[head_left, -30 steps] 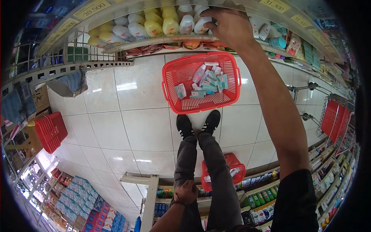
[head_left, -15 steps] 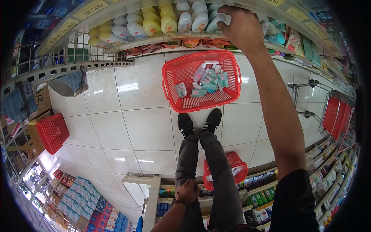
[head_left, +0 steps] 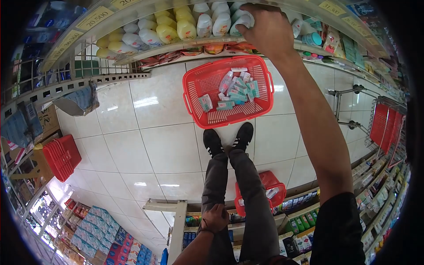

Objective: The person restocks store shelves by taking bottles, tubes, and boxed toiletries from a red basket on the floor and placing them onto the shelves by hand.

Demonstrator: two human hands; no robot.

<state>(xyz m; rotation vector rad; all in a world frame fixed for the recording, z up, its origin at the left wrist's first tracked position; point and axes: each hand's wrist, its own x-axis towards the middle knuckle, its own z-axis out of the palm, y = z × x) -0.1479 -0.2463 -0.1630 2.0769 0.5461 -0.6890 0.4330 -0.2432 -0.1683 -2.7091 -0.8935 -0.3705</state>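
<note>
My right hand (head_left: pixel 270 33) reaches to the shelf at the top of the view, its thumb and fingers closed around a white bottle (head_left: pixel 241 22) at the right end of a row. To the left of it stand more white bottles (head_left: pixel 221 24) and several yellow bottles (head_left: pixel 186 29). My left hand (head_left: pixel 215 217) rests on my left thigh with the fingers curled in, and nothing shows in it. On the floor in front of my shoes sits a red basket (head_left: pixel 191 102) with small green-and-white boxes (head_left: pixel 240 95) and a pale bottle (head_left: pixel 225 82) inside.
A second red basket (head_left: pixel 277 194) stands behind my legs, near a low shelf. Stacked red baskets (head_left: pixel 62 154) are at left. A metal trolley (head_left: pixel 353 106) with a red basket stands at right. A metal rack (head_left: pixel 110 77) juts out at upper left.
The view has shifted slightly. My right hand stays at the same white bottle on the shelf, and my left hand has stayed on my thigh.
</note>
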